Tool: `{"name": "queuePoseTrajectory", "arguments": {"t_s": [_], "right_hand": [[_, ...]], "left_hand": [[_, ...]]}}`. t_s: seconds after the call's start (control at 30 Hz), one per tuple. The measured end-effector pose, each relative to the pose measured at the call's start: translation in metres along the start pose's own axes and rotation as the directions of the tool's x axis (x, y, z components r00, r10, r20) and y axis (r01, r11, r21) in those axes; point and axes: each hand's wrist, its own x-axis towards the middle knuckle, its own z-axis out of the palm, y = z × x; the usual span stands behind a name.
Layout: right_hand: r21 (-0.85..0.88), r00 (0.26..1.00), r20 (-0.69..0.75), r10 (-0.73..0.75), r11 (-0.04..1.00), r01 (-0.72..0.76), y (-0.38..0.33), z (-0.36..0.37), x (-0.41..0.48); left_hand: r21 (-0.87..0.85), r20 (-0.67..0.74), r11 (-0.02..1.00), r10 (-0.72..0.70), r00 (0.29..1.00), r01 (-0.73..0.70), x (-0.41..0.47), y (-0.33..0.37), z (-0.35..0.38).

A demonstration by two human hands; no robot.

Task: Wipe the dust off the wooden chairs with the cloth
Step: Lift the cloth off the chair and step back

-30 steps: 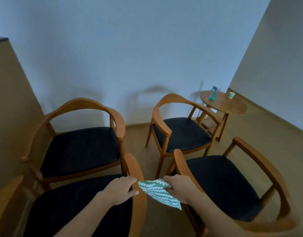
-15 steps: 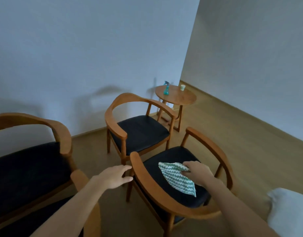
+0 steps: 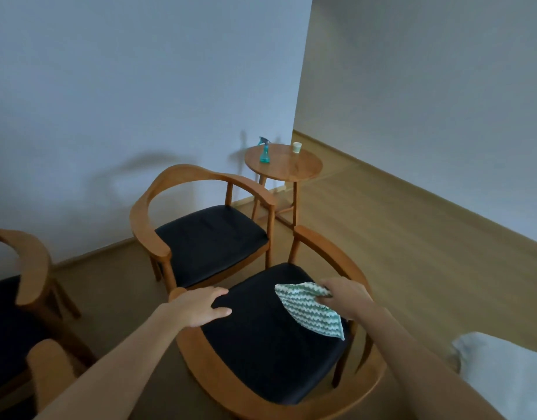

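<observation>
Over the nearest wooden chair (image 3: 331,253), the two hands are working well apart. The right hand (image 3: 347,298) is gripping one end of the green-and-white cloth (image 3: 311,312), fingers curled round it. The rest of the cloth is trailing above the black seat cushion (image 3: 261,344); whether it is touching is unclear. The left hand (image 3: 200,307) is lying flat, fingers nearly straight, over the front end of the chair's armrest, holding nothing. Behind, a second chair (image 3: 146,219) is standing beside a round bench (image 3: 303,171) carrying a blue spray bottle (image 3: 264,153) and a small cup (image 3: 297,147).
</observation>
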Motion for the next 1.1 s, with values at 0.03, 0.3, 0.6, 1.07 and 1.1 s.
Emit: {"name": "queuePoseTrajectory", "arguments": {"t_s": [0.03,0.3,0.6,1.07,1.1], "right_hand": [[-0.003,1.0,0.006,-0.015,1.0,0.015,0.009,-0.001,0.008],[0.012,0.995,0.044,-0.087,0.996,0.086,0.117,-0.019,0.072],[0.086,0.995,0.091,-0.039,0.996,0.031,0.174,-0.029,0.096],[0.164,0.991,0.124,-0.047,0.986,0.026,0.296,-0.049,0.195],[0.161,0.989,0.13,-0.069,0.986,0.048,0.309,-0.052,0.212]], "left_hand": [[0.005,-0.018,1.0,-0.009,1.0,0.009,0.008,0.008,-0.001],[-0.09,-0.014,0.992,-0.085,0.996,0.083,0.094,0.096,0.007],[-0.115,0.013,0.991,-0.072,0.997,0.073,0.143,0.123,0.004],[-0.183,-0.012,0.978,-0.107,0.994,0.103,0.274,0.211,0.006],[-0.197,-0.024,0.973,-0.125,0.992,0.118,0.289,0.222,0.005]]}}
